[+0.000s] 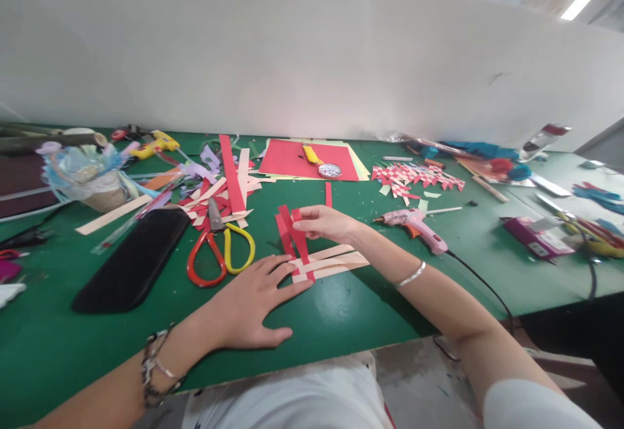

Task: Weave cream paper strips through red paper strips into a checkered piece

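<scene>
Red and cream paper strips cross each other in a small weave on the green table in front of me. My left hand (256, 296) lies flat with its fingers spread, the fingertips pressing on the weave's left end. Between the thumb and fingers of my right hand (327, 223) is a red paper strip (299, 245), its far end raised. The cream paper strips (344, 262) run to the right beneath my right wrist. Scissors (214, 218) with one red and one yellow handle rest just beyond my left hand. Another short red strip (328, 195) lies past my right hand.
A black case (134, 260) sits at left, near a heap of paper strips (234, 182). Red sheets (287, 159) with a yellow cutter (311, 154) are at the back. Woven red-and-white pieces (419, 175) and a corded pink glue gun (416, 226) lie at right.
</scene>
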